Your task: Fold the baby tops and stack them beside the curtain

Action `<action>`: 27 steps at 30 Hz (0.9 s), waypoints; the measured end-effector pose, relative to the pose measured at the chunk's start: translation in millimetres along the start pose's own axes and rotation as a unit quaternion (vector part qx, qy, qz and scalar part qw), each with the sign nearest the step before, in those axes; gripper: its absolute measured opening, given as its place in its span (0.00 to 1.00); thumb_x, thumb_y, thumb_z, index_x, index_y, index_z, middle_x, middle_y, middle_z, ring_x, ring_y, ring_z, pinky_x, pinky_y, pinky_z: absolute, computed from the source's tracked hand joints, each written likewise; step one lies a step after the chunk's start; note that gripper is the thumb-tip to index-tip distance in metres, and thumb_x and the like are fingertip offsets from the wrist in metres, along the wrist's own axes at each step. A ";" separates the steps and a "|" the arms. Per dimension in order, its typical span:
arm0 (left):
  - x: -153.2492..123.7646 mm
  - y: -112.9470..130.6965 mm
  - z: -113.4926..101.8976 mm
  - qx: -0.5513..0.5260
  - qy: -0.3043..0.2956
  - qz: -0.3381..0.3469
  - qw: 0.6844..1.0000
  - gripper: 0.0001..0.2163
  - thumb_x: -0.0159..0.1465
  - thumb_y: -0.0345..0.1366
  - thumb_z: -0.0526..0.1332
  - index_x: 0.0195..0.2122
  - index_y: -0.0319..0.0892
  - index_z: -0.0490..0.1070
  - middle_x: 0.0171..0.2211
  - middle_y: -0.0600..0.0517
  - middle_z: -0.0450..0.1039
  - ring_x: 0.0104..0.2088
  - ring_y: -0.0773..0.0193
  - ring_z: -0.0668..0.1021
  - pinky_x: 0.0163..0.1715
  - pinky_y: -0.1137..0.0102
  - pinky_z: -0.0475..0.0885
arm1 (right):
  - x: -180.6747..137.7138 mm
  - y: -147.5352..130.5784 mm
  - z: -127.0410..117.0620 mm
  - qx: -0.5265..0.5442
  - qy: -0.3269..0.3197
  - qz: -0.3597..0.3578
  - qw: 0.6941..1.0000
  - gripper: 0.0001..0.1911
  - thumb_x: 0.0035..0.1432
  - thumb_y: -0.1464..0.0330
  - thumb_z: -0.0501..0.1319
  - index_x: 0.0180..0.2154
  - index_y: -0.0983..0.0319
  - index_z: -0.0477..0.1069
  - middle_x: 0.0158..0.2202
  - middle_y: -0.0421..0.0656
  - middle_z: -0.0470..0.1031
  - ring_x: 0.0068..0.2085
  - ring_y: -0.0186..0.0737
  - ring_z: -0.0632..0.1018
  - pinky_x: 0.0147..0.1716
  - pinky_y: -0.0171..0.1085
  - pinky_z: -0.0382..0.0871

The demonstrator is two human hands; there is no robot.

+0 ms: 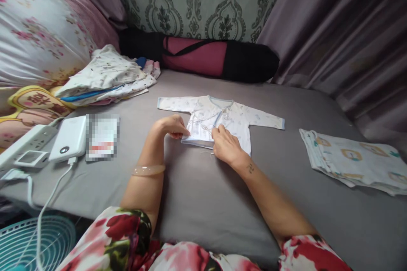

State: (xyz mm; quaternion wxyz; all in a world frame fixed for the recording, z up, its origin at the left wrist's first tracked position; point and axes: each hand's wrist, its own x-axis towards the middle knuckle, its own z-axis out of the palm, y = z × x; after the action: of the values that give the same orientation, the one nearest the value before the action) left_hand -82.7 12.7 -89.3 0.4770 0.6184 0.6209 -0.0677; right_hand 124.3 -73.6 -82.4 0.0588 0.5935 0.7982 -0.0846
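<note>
A small white baby shirt point(201, 114) with pale prints, blue edging and thin ties lies spread on the grey sheet, its sleeves stretched out to both sides. My left hand point(174, 126) pinches its lower left corner between closed fingers. Over the front panel, near the bottom hem, my right hand point(226, 143) is closed on the fabric. A thin tie end shows just below the right hand. The fingertips of that hand are partly hidden by the hand itself.
On the right lies a folded stack of printed cloths point(356, 159). At left are a power bank point(68, 137), a power strip point(28, 146) and piled clothes point(104, 74). A black and maroon long bag point(197, 57) lies along the wall. A teal fan point(34, 241) stands below the left edge.
</note>
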 end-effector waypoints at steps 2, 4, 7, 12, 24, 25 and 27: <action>-1.0 1.1 0.0 0.007 0.009 0.004 1.000 0.10 0.53 0.37 0.65 0.18 0.40 0.69 0.17 0.53 0.71 0.20 0.69 0.72 0.25 0.75 0.69 | -0.6 1.5 -2.8 0.001 -0.009 -0.002 1.000 0.15 0.62 0.77 0.52 0.49 0.64 0.66 0.50 0.52 0.66 0.47 0.46 0.72 0.40 0.40 0.66; -2.3 2.7 0.0 0.009 0.013 0.008 1.000 0.09 0.53 0.36 0.64 0.18 0.40 0.68 0.17 0.53 0.70 0.20 0.69 0.72 0.25 0.74 0.68 | -0.7 2.7 -3.8 0.000 -0.013 -0.007 1.000 0.14 0.64 0.75 0.52 0.49 0.63 0.66 0.50 0.51 0.67 0.48 0.46 0.73 0.40 0.39 0.66; -2.5 3.4 0.4 0.014 0.019 0.008 1.000 0.08 0.51 0.33 0.63 0.18 0.40 0.67 0.17 0.54 0.69 0.19 0.70 0.70 0.24 0.74 0.66 | 0.1 4.1 -2.9 -0.010 -0.017 -0.018 1.000 0.13 0.65 0.75 0.51 0.49 0.62 0.68 0.49 0.50 0.68 0.48 0.46 0.73 0.40 0.39 0.66; 2.2 -2.8 0.0 0.010 -0.005 0.007 1.000 0.08 0.51 0.33 0.63 0.17 0.40 0.67 0.16 0.54 0.69 0.17 0.71 0.68 0.21 0.76 0.64 | 1.3 4.4 -0.6 -0.035 -0.034 -0.022 0.999 0.17 0.64 0.79 0.48 0.49 0.62 0.68 0.47 0.51 0.70 0.46 0.45 0.75 0.39 0.38 0.66; -2.4 -15.0 -7.8 -0.015 -0.062 -0.007 0.998 0.12 0.47 0.44 0.69 0.20 0.40 0.73 0.23 0.48 0.78 0.22 0.66 0.75 0.24 0.74 0.69 | 0.6 -0.6 0.2 -0.050 -0.037 -0.017 0.998 0.17 0.60 0.81 0.50 0.49 0.64 0.68 0.48 0.52 0.70 0.47 0.46 0.77 0.39 0.38 0.66; -2.0 -16.2 -8.1 -0.011 -0.065 -0.008 0.998 0.12 0.47 0.44 0.69 0.20 0.40 0.74 0.23 0.48 0.78 0.22 0.66 0.76 0.24 0.74 0.69 | 0.7 -0.8 0.3 -0.049 -0.036 -0.017 0.998 0.17 0.60 0.81 0.51 0.49 0.65 0.68 0.48 0.52 0.70 0.47 0.46 0.77 0.39 0.38 0.66; -1.8 -17.9 -8.3 -0.003 -0.068 -0.011 0.998 0.12 0.47 0.44 0.69 0.19 0.40 0.74 0.23 0.48 0.78 0.22 0.66 0.76 0.24 0.74 0.70 | 1.1 -0.7 0.5 -0.049 -0.035 -0.019 0.998 0.17 0.60 0.81 0.52 0.49 0.65 0.68 0.48 0.53 0.70 0.47 0.46 0.77 0.39 0.38 0.67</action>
State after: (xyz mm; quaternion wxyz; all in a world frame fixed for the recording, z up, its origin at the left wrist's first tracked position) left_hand -102.2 13.0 -92.7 0.5193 0.6043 0.5935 -0.1133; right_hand 123.4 -72.9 -83.0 0.1137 0.5715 0.8099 -0.0672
